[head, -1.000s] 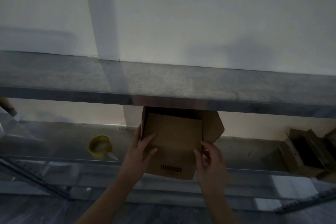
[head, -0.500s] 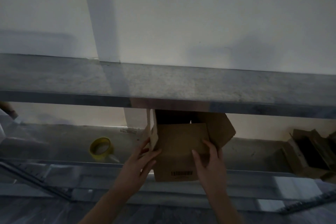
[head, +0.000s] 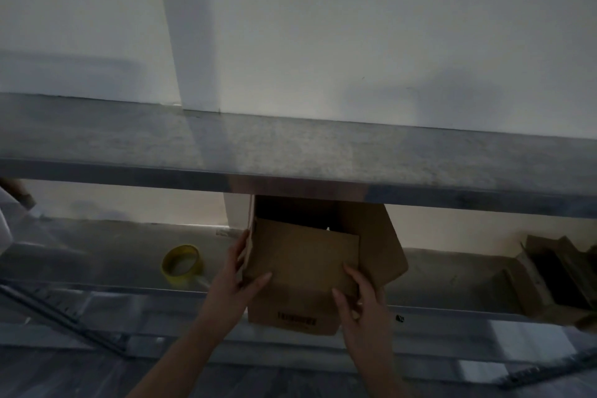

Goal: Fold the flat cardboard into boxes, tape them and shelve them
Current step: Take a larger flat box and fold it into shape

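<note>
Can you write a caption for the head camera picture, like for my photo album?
Two hands, left hand and right hand, hold a cardboard box under a shelf, beside a yellow tape roll.

White wall (head: 355, 26) with vertical pillar (head: 190, 26) behind; dim light; clear plastic sheeting (head: 64, 317) lower left.

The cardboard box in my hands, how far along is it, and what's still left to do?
Done: the cardboard box is opened out into shape. In hand: left hand and right hand are holding its sides, one flap folded in, right flap still out. Left: closing the flaps, taping with the yellow tape roll lying on the lower shelf, then shelving. More cardboard lies at right.
</note>
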